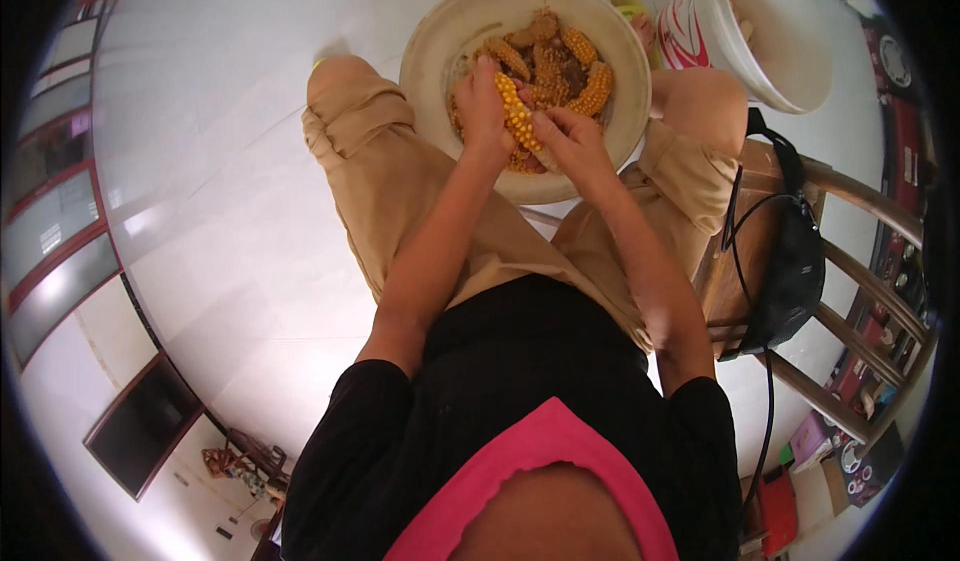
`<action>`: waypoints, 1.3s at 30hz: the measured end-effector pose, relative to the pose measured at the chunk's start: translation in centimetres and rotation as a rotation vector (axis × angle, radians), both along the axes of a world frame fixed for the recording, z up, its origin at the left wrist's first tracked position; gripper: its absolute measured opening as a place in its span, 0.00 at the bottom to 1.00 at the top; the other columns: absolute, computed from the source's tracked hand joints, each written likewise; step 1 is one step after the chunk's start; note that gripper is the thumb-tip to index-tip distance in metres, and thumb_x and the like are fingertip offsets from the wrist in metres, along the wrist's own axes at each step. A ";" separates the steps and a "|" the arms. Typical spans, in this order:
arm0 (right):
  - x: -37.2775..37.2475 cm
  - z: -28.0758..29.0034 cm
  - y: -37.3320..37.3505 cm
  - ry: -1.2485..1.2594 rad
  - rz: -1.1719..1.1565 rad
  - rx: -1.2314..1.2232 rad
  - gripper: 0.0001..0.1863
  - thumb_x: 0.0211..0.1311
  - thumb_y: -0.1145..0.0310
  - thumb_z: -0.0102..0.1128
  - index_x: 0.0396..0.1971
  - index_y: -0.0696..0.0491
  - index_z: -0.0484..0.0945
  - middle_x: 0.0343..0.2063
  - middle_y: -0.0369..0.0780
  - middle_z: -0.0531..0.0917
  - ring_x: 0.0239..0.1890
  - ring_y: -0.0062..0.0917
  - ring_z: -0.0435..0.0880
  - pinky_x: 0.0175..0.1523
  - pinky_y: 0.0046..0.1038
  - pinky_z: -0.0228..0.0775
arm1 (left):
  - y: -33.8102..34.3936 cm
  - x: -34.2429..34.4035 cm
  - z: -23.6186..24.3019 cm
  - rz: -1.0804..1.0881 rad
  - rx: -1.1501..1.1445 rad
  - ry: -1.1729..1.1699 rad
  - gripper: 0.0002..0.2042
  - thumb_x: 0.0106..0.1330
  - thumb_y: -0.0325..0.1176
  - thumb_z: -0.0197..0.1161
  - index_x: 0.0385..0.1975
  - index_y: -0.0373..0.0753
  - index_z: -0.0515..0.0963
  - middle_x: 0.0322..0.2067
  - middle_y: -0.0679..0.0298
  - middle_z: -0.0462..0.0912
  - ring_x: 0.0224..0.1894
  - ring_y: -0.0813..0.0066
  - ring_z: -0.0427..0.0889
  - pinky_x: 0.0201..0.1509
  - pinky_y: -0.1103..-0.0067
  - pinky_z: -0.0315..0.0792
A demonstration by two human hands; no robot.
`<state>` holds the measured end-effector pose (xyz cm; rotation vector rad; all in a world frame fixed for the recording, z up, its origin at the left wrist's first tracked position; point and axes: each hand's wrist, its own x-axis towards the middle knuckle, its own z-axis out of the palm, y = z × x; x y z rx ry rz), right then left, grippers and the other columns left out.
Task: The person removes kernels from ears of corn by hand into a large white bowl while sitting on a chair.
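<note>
A yellow corn cob [515,111] is held upright at a slant between my hands, over a round pale basin [430,46] between my knees. My left hand [484,111] is closed on the cob's left side and upper part. My right hand [572,143] grips its lower right, with the thumb against the kernels near a paler, partly stripped end. In the basin lie several more cobs [595,89], some yellow and some brownish, with loose kernels [522,164] beneath. What my fingers touch behind the cob is partly hidden.
A white bucket [795,51] with red markings stands at upper right. Beside my right leg is a wooden chair [870,201] with a black bag [780,271] and cord on it. My legs in tan trousers frame the basin. A dark screen [140,426] shows at lower left.
</note>
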<state>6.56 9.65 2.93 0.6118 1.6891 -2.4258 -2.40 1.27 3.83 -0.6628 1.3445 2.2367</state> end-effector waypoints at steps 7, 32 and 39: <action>0.0 -0.9 -0.2 -0.084 -0.141 -0.235 0.12 0.58 0.67 0.45 0.25 0.60 0.72 0.21 0.33 0.74 0.22 0.14 0.71 0.28 0.17 0.66 | 0.7 0.3 0.6 -0.044 -0.025 -0.024 0.09 0.58 0.35 0.48 0.24 0.36 0.61 0.17 0.58 0.68 0.14 0.74 0.67 0.15 0.81 0.65; -0.4 0.9 -0.7 0.115 0.015 0.213 0.15 0.57 0.62 0.45 0.23 0.61 0.70 0.16 0.36 0.71 0.20 0.16 0.67 0.26 0.20 0.62 | 0.3 0.5 0.3 -0.113 -0.124 0.175 0.09 0.59 0.36 0.48 0.23 0.37 0.63 0.15 0.60 0.70 0.14 0.75 0.69 0.16 0.81 0.67; -0.7 -2.1 -1.3 0.191 -0.200 0.168 0.15 0.58 0.63 0.44 0.25 0.62 0.70 0.17 0.37 0.72 0.19 0.17 0.68 0.26 0.22 0.62 | 0.5 0.4 0.6 -0.117 -0.065 0.110 0.08 0.59 0.35 0.48 0.23 0.37 0.64 0.15 0.61 0.71 0.15 0.75 0.70 0.18 0.81 0.67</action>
